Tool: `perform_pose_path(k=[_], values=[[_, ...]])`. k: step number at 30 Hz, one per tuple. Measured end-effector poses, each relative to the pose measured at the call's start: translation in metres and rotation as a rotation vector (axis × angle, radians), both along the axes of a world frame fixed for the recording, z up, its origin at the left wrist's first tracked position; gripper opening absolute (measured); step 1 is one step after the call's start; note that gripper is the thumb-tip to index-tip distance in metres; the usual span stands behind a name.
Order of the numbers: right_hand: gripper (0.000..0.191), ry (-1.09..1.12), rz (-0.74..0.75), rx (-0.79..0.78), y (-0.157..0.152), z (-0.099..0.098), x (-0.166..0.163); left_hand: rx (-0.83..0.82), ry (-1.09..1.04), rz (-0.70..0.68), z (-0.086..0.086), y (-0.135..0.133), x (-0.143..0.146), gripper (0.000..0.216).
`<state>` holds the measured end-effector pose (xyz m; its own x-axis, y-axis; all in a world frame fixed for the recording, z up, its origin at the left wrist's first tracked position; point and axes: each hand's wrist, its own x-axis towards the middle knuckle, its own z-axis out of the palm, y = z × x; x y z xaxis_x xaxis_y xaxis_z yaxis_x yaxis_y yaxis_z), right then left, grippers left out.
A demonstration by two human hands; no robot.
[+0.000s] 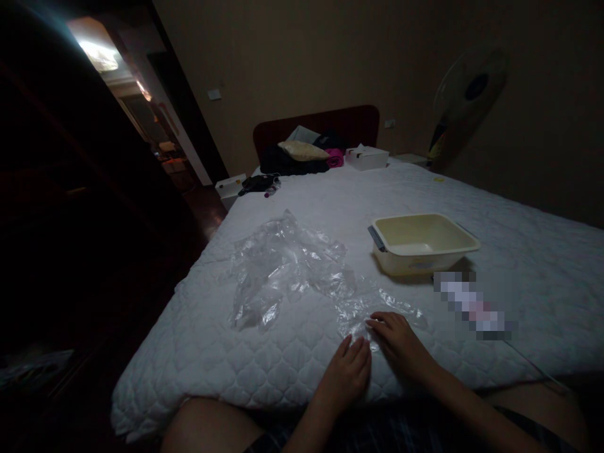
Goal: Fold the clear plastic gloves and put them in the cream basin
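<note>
A thin, clear plastic bag (363, 308) lies crinkled on the white quilted bed cover, just in front of me. My right hand (401, 340) rests over its near right part, fingers stretched out to the left and touching the film. Close beside it, my left hand (348, 368) lies low on the bed with its fingertips at the bag's near edge. Its fingers look extended and slightly bent; the thumbs are hard to make out. More crumpled clear plastic (287, 258) spreads out to the left and farther away.
A cream plastic basin (425, 261) with grey handles stands at the right. Near it lies a blurred-out object (476, 308) with a cord. Toward the headboard (368, 119) are a white box (367, 158), a pillow (302, 151) and dark cloth. A fan (472, 88) stands beyond.
</note>
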<state>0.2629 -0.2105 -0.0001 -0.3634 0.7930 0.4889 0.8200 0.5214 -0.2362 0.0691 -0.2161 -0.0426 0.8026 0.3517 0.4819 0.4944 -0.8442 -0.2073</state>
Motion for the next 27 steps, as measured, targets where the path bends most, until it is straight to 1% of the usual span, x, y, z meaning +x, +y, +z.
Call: perform_pose_path(k=[3,6,9,12,17,24,27], values=[[0.027,-0.033,0.057,-0.036,0.006,0.011,-0.007,0.003,0.011,-0.001,-0.002,0.000,0.000,0.025],[0.026,-0.120,0.080,-0.142,0.014,0.020,-0.016,0.007,-0.005,-0.002,-0.003,0.000,-0.001,0.024],[0.027,-0.189,0.069,-0.236,0.020,0.023,-0.021,0.028,-0.022,-0.008,-0.003,0.001,-0.001,0.025],[0.027,-0.192,0.059,-0.282,0.022,0.024,-0.021,0.048,-0.025,-0.005,-0.001,0.000,-0.002,0.025],[0.028,-0.168,0.045,-0.301,0.022,0.023,-0.020,0.081,-0.025,-0.014,0.003,-0.002,-0.003,0.026],[0.020,-0.054,0.041,-0.284,0.023,0.017,-0.020,0.040,0.001,0.020,-0.004,-0.003,-0.004,0.027],[0.020,0.002,0.042,-0.248,0.024,0.014,-0.016,0.028,-0.029,0.009,-0.005,-0.002,-0.003,0.026]])
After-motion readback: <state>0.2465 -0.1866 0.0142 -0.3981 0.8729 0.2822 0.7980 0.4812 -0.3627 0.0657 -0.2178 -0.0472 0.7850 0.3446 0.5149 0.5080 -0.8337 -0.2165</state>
